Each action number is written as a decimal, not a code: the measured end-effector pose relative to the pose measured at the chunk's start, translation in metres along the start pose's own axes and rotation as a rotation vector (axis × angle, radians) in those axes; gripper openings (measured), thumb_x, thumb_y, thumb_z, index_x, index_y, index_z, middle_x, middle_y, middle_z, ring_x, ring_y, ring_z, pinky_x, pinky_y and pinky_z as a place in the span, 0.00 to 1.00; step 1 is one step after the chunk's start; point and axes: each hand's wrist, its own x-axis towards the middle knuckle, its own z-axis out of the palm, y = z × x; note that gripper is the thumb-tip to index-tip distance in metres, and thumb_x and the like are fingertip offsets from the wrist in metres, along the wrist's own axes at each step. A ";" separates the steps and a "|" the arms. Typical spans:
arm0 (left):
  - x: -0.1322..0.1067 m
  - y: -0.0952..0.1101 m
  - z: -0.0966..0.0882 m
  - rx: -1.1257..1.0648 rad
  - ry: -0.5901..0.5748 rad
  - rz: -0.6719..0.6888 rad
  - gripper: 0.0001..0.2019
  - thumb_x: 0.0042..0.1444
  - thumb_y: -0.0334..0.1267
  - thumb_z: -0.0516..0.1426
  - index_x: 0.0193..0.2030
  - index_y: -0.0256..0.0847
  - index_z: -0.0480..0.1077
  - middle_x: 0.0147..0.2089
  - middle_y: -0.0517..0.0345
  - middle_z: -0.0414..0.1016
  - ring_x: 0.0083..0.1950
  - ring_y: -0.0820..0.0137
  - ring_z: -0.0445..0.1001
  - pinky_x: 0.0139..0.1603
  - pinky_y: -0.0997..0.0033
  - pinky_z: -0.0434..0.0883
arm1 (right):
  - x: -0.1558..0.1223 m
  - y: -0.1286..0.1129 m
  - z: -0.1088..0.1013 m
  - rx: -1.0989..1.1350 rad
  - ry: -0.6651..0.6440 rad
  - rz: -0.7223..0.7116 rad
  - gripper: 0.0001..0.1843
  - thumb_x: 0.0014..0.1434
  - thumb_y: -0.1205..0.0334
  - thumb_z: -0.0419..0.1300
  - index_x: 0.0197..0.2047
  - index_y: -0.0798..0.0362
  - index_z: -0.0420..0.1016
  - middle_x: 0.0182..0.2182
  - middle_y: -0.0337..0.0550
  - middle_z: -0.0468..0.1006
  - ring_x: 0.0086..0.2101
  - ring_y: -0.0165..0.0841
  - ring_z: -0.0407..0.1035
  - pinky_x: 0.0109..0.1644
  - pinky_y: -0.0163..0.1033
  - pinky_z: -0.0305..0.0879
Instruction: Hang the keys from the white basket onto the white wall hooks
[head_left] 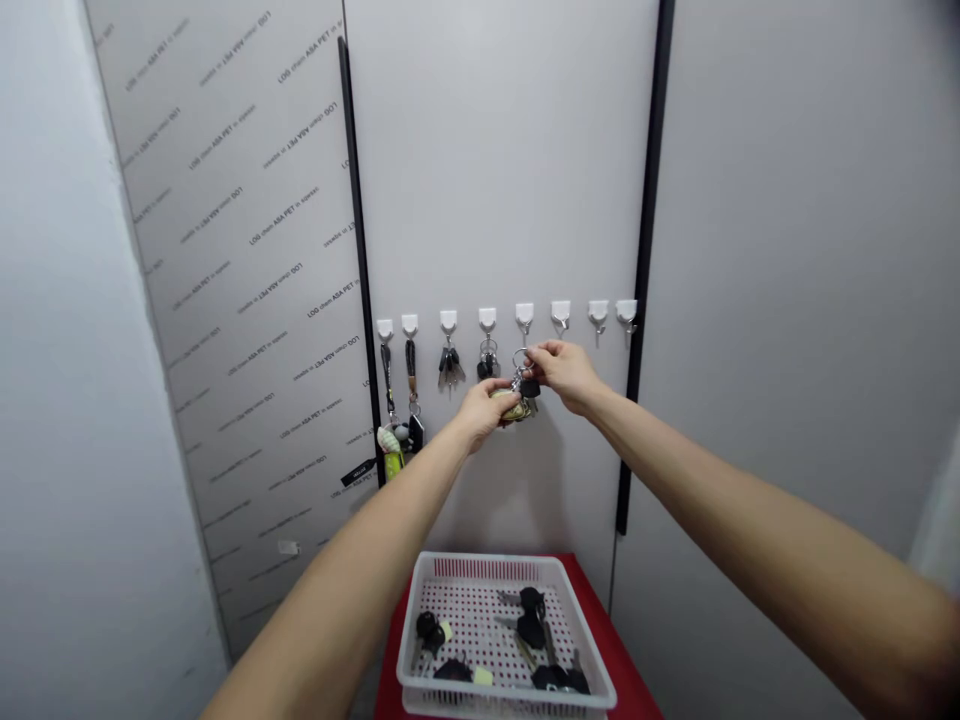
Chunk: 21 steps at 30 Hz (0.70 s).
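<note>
- Keyring [523, 358] in the head view: a thin, round, shiny metal loop, with a smooth black key head [530, 388] and a rounded pale yellow fob [512, 403] below it
- Bunch held in front of the smooth pale panel [495, 200], just below the fifth white hook [524, 312] from the left; whether loop and hook touch, I cannot tell
- Long axis runs close to upright, loop at the top, fob and keys pointing down
- Right grip [566, 372] pinches the loop's side between thumb and fingers
- Left grip [484, 408] is closed round the fob from the left
- Metal keys with dark heads [450, 365] hang from the third hook, tips down
- Perforated white plastic basket [491, 562], rectangular with rounded corners, sits below on a red surface [589, 590], with black-headed keys [531, 630] lying at mixed angles inside
</note>
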 end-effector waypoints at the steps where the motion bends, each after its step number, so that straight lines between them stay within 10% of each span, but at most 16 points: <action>1: 0.001 0.002 -0.001 -0.012 -0.012 0.010 0.13 0.40 0.27 0.52 0.37 0.35 0.60 0.26 0.58 0.64 0.23 0.80 0.63 0.24 0.79 0.60 | 0.003 -0.002 0.001 -0.017 0.009 -0.012 0.06 0.45 0.70 0.49 0.18 0.58 0.58 0.14 0.33 0.63 0.13 0.19 0.58 0.17 0.25 0.55; 21: 0.037 0.021 0.008 0.295 0.135 0.176 0.13 0.40 0.28 0.52 0.37 0.34 0.62 0.29 0.56 0.66 0.23 0.79 0.63 0.22 0.79 0.62 | 0.052 -0.011 0.000 -0.302 0.221 -0.115 0.06 0.43 0.68 0.49 0.18 0.57 0.61 0.13 0.35 0.63 0.15 0.23 0.61 0.19 0.28 0.58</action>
